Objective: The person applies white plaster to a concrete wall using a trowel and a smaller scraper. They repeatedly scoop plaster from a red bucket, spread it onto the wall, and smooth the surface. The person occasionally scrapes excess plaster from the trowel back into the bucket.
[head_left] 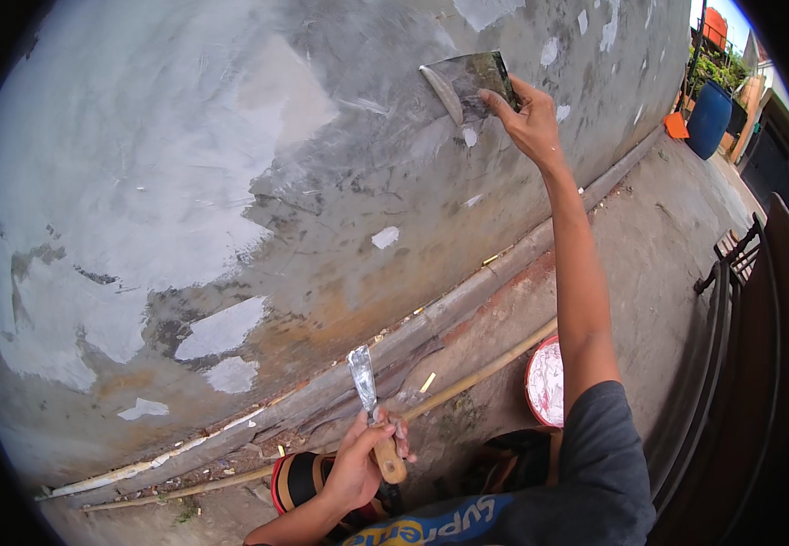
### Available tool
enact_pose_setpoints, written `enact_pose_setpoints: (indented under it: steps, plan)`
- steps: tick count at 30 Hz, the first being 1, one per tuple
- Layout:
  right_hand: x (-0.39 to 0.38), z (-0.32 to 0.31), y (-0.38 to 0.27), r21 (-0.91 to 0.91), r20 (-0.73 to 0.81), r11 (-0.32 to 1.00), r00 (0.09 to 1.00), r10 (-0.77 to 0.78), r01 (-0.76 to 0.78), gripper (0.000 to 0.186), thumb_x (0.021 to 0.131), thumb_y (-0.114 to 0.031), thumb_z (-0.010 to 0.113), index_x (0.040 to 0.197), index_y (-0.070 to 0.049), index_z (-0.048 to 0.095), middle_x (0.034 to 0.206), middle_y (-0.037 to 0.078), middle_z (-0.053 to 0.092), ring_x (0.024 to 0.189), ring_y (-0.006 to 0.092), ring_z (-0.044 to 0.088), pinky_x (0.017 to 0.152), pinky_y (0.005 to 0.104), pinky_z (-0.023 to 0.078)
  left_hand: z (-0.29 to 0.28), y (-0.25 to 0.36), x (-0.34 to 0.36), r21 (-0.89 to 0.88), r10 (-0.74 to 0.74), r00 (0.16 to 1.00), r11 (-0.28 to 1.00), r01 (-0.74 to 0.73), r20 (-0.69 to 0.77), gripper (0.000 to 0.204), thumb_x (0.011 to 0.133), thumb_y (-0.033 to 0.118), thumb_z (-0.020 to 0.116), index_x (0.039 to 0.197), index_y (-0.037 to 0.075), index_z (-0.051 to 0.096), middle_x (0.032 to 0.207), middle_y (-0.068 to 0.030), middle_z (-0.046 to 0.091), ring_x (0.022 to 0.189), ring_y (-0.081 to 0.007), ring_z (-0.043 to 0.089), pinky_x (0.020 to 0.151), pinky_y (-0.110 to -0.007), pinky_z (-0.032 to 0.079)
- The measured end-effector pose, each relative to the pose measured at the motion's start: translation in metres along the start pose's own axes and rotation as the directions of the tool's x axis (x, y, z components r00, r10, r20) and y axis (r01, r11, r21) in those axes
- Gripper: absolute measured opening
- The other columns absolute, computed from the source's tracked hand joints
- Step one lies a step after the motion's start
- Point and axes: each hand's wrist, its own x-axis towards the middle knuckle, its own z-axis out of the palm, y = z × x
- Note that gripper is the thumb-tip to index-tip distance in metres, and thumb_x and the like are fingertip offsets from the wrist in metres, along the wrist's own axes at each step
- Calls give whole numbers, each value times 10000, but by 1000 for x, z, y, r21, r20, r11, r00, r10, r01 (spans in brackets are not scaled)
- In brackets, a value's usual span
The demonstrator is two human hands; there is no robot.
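My right hand is raised to the grey wall, pinching a wide, flat scraper by its right edge. A strip of white putty lies along the scraper's left edge, which is at the wall; I cannot tell whether it touches. Low in front of me, my left hand grips a putty knife by its wooden handle, its putty-smeared blade pointing up. White putty covers much of the wall's left part, with smaller scattered patches farther right. Beside my right elbow stands a red-rimmed bucket holding white putty.
A long pole lies on the ground along the wall's foot, among small debris. Dark wooden furniture stands at the right. Farther off are a blue barrel and an orange object.
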Motion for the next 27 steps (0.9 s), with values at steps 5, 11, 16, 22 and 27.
enact_pose_setpoints:
  steps: [5, 11, 16, 22, 27]
  plan:
    - [-15, -44, -1, 89, -290, 987, 945, 151, -130, 236, 876, -187, 697, 1053, -31, 689, 712, 49, 649, 618, 80, 488, 580, 242, 412, 5, 1, -1, 61, 6, 999, 998, -4, -34, 152, 885, 128, 525, 977, 150, 406, 923, -76, 503, 767, -185, 531, 722, -392, 475]
    - [-79, 56, -8, -219, -404, 974, 903, -148, 62, 424, 800, 47, 576, 1190, -97, 661, 1106, 102, 663, 1010, 241, 636, 828, 327, 504, 1, -2, -3, 10, -14, 1000, 1000, 14, 11, 143, 912, 89, 517, 987, 150, 411, 939, -73, 512, 789, -180, 543, 748, -397, 497]
    - [-136, 111, -8, -166, -300, 984, 947, -116, 68, 738, 642, 176, 480, 1303, -131, 597, 1324, 132, 554, 1257, 327, 513, 1019, 387, 460, 8, -5, 3, 11, -3, 999, 1000, 3, 41, 144, 907, 89, 518, 984, 148, 412, 931, -76, 509, 783, -182, 537, 745, -394, 494]
    - [-180, 80, -20, -90, 127, 972, 971, -205, 217, 639, 683, 160, 518, 1249, -117, 624, 1238, 112, 615, 1188, 291, 566, 1022, 383, 468, 16, -11, 10, 82, -32, 999, 996, 31, 20, 152, 891, 123, 528, 984, 148, 411, 915, -84, 506, 769, -182, 533, 724, -395, 487]
    - [-64, -9, -13, -50, -227, 996, 970, -86, 77, 514, 779, 119, 530, 1212, -128, 654, 1105, 103, 675, 929, 270, 668, 784, 321, 513, 26, -14, 5, 97, -49, 999, 994, 48, 6, 184, 874, 143, 541, 993, 150, 401, 913, -82, 498, 761, -181, 527, 713, -389, 480]
